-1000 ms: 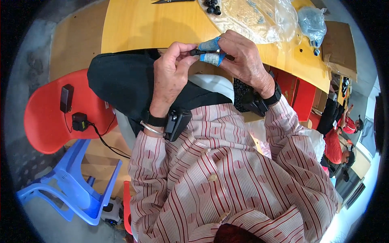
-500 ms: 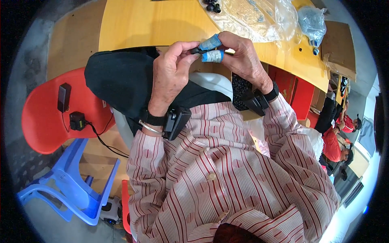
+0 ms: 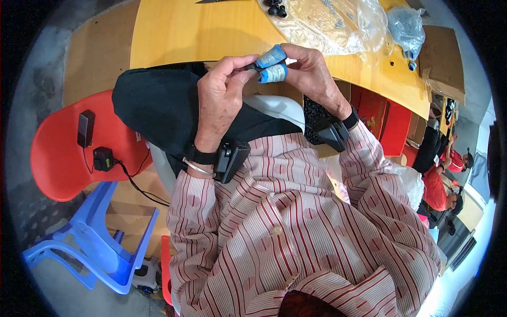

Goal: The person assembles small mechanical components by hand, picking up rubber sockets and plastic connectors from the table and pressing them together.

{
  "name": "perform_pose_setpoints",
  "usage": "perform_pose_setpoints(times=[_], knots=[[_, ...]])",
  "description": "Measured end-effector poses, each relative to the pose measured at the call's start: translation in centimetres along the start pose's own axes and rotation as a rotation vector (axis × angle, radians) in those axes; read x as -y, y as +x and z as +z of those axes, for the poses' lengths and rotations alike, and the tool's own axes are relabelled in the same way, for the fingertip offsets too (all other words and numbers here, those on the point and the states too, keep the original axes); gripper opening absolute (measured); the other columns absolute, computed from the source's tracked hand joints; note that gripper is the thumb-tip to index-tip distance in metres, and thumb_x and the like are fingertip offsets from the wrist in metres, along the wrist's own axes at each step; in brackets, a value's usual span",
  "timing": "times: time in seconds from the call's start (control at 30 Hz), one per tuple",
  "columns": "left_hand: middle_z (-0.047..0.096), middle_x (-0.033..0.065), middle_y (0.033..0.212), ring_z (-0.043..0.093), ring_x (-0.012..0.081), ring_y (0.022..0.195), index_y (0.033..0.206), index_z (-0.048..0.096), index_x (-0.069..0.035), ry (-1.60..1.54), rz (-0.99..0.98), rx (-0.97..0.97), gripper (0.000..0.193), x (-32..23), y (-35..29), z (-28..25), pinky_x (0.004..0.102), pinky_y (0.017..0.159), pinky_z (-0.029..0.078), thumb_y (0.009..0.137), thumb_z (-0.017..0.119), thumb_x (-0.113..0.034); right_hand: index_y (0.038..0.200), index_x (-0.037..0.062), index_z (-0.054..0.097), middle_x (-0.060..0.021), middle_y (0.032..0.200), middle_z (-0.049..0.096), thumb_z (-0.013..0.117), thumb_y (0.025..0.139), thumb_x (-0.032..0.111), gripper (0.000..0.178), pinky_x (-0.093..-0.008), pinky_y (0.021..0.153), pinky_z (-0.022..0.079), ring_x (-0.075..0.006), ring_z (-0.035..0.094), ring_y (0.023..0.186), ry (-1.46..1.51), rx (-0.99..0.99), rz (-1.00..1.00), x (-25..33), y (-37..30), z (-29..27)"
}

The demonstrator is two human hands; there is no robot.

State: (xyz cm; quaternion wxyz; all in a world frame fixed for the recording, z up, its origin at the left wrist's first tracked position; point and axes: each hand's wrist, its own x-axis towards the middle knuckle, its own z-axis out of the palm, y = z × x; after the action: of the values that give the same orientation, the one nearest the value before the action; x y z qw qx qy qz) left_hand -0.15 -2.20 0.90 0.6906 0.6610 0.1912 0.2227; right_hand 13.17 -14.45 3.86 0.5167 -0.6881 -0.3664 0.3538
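Observation:
My left hand point(image 3: 221, 95) pinches a small black part point(image 3: 252, 67) between thumb and fingertips, just in front of the table's near edge. From the other side my right hand point(image 3: 311, 73) closes on the same part; blue and grey tape wraps its thumb and index fingertip. The fingers cover most of the part, so its exact kind is unclear. Several round black pieces point(image 3: 275, 8) lie beyond the hands on a clear plastic sheet point(image 3: 317, 26), which also carries small grey bits.
The yellow table point(image 3: 200, 37) spans the far side, with a knife-like pointed tool point(image 3: 211, 1) at its far edge. A clear bag point(image 3: 406, 29) and a cardboard box point(image 3: 442, 63) are at right. A red chair point(image 3: 63, 142) and blue stool point(image 3: 100, 227) stand left. Two people in red work far right.
My right hand has turned slightly and shifted a little left, its taped fingertips tilting more steeply around the part. My left hand keeps its pinch, almost in place.

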Motion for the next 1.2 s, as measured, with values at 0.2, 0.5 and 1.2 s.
perform_pose_setpoints(times=[0.2, 0.5, 1.2], knots=[[0.067, 0.0085, 0.094, 0.061, 0.0099, 0.084, 0.1, 0.063, 0.004, -0.153, -0.056, 0.007, 0.019, 0.0, 0.1, -0.1, 0.0215, 0.076, 0.048, 0.082, 0.057, 0.003, 0.094, 0.004, 0.065, -0.0001, 0.085, 0.065, 0.069, 0.077, 0.007, 0.017, -0.0247, 0.076, 0.05, -0.0056, 0.057, 0.08, 0.049, 0.058, 0.02, 0.0, 0.2, 0.0], [0.064, 0.0013, 0.079, 0.057, 0.0039, 0.07, 0.092, 0.063, 0.001, -0.216, -0.129, -0.05, 0.01, 0.3, -0.3, -0.5, 0.0172, 0.061, 0.046, 0.082, 0.061, 0.001, 0.093, 0.001, 0.063, -0.0056, 0.088, 0.066, 0.068, 0.078, 0.005, 0.016, -0.0245, 0.074, 0.052, -0.0112, 0.061, 0.077, 0.397, 0.121, 0.167, 0.7, 0.2, 0.3], [0.064, 0.0028, 0.084, 0.057, 0.0051, 0.069, 0.096, 0.064, -0.001, -0.136, -0.034, -0.053, 0.013, 0.1, -0.4, 0.0, 0.0187, 0.057, 0.048, 0.084, 0.059, -0.001, 0.098, 0.0065, 0.063, -0.0003, 0.089, 0.064, 0.059, 0.079, 0.0, 0.021, -0.0226, 0.066, 0.053, -0.0077, 0.06, 0.079, 0.523, -0.016, 0.278, -0.3, -0.5, 2.2]])
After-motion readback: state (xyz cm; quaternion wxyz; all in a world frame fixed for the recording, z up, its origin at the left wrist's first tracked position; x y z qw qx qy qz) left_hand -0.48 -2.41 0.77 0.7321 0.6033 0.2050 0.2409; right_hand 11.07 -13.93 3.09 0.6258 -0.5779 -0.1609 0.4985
